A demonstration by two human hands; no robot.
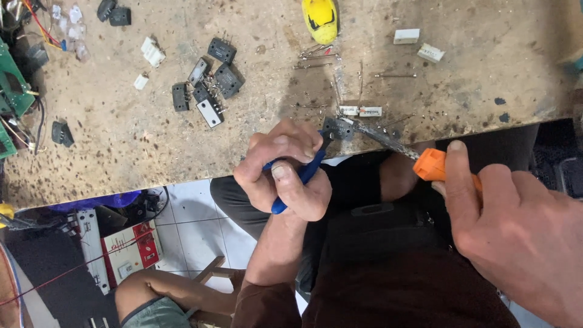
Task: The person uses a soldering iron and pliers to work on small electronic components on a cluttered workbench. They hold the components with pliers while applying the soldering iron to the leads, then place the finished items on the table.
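My left hand (pixel 285 170) is closed around blue-handled pliers (pixel 302 176), whose jaws grip a small black transistor (pixel 337 128) at the workbench's near edge. My right hand (pixel 516 237) holds an orange-handled soldering iron (pixel 434 165); its dark metal tip (pixel 379 135) reaches left to the legs of that transistor. Two small white block components (pixel 361 112) lie just behind the transistor.
On the worn workbench (pixel 133 152) lie several black transistors (pixel 209 85), white blocks (pixel 419 44), loose metal pins (pixel 316 54) and a yellow tool (pixel 320 18). Green circuit boards (pixel 12 85) sit at the left edge. Another person's knee (pixel 152 297) shows below, beside electronics on the tiled floor.
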